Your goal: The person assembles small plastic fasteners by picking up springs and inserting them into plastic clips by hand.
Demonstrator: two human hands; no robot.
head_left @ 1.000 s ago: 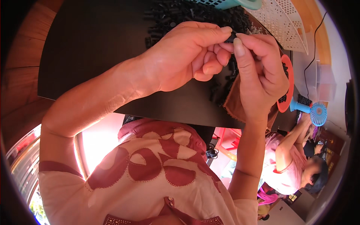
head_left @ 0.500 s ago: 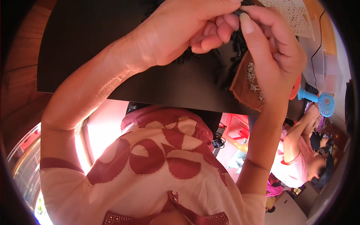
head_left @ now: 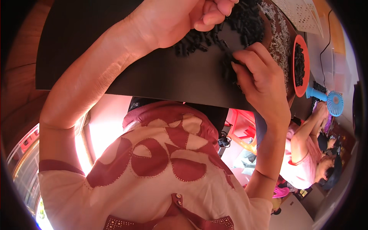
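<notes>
My left hand [head_left: 191,17] is at the upper edge with its fingers curled. Its fingertips are partly cut off, so what they hold cannot be made out. Over the dark table [head_left: 153,82], my right hand [head_left: 264,76] has its thumb and index tips slightly apart, the other fingers bent. It is beside a small blurred heap of black pieces [head_left: 227,71]. Beyond it lies a larger pile of short black tube-like pieces [head_left: 247,25], with more scattered pieces [head_left: 191,44] to the left. Many small silvery metal parts [head_left: 281,36] lie on a brown surface to the right.
An orange bowl [head_left: 306,73] of black pieces stands at the table's right side. Behind it are a cream perforated basket [head_left: 303,13] and a small blue fan [head_left: 334,103]. Another person [head_left: 303,157] sits at the right. A red-orange stool [head_left: 245,128] is below the table edge.
My hands were together at the top around a small dark piece. The right hand has come down toward the small heap, uncovering the pile and bowl; the left has shifted slightly up and left.
</notes>
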